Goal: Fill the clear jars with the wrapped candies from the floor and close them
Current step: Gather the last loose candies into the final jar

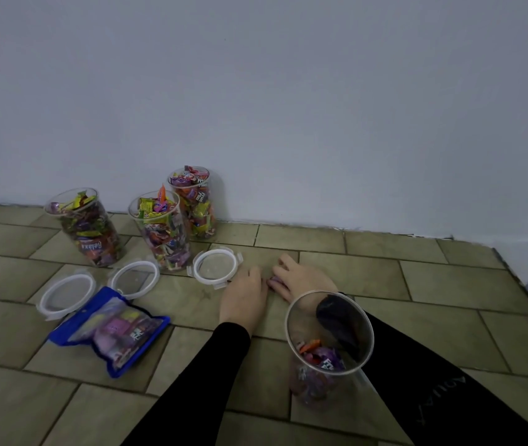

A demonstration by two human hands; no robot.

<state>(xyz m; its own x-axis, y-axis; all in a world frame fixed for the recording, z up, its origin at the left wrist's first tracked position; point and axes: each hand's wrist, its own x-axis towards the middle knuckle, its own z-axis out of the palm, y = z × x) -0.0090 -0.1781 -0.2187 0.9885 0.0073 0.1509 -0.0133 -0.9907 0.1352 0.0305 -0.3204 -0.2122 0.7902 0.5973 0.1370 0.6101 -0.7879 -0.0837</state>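
Observation:
Three clear jars full of wrapped candies stand open near the wall: a left jar (87,226), a middle jar (163,231) and a back jar (196,204). A fourth clear jar (327,346), partly filled, stands in front of my right forearm. Three clear lids with white rims lie flat on the tiles: a left lid (66,296), a middle lid (134,280) and a right lid (216,264). My left hand (245,296) and my right hand (301,280) rest side by side on the floor, cupped around a small purple candy (274,280) between them.
A blue-edged clear bag (111,329) with more candies lies on the tiled floor (417,284) at the left front. A pale wall (288,107) runs behind the jars and turns a corner at the far right.

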